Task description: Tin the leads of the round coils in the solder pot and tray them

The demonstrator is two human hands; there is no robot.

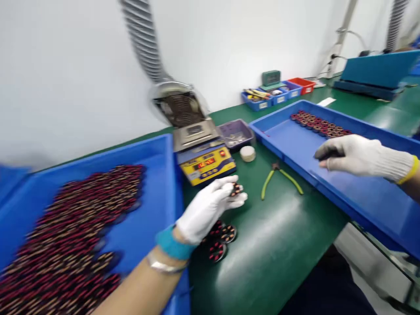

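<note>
Near the middle, the left hand [213, 202] pinches a small disc [236, 189], likely for control. Loose discs [229, 234] lie handily at six o'clock on the counter [259, 245]. At three o'clock, the right hand [352, 155] curls half-open above a blue tray [288, 146]; empty or not, I cannot tell.

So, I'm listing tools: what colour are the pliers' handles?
The handles are yellow-green, best seen in the head view.
</note>
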